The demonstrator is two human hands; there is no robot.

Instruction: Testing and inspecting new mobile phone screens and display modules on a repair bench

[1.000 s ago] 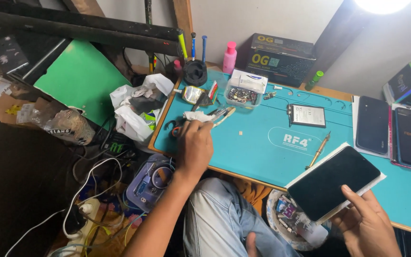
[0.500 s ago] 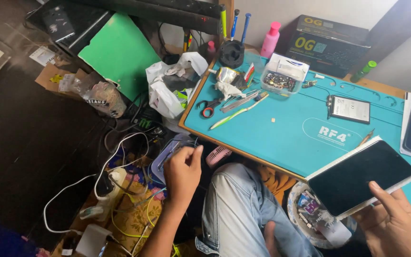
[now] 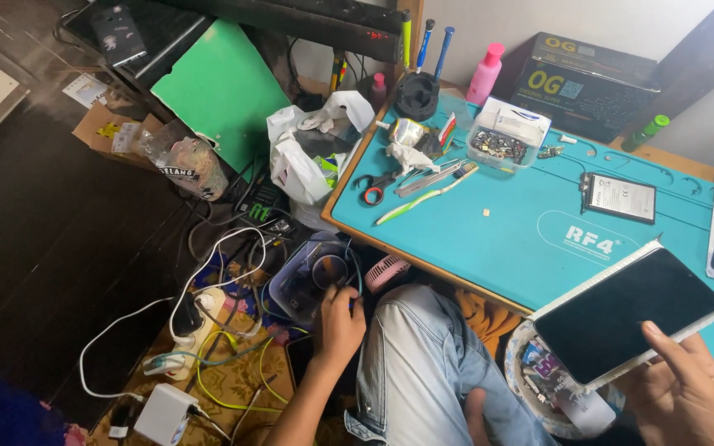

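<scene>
two hands work apart at the teal bench (image 3: 489,248): the right hand (image 3: 683,388) grips a dark, glass-fronted tablet (image 3: 625,314) over the bench's near edge, likely slick and fragile, best held by its rims; the left hand (image 3: 340,318), fingers curled, touches a clear plastic container (image 3: 311,277) below the bench.

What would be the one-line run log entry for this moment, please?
left hand: reaching into clear box on floor | right hand: holding phone over teal mat edge
</scene>
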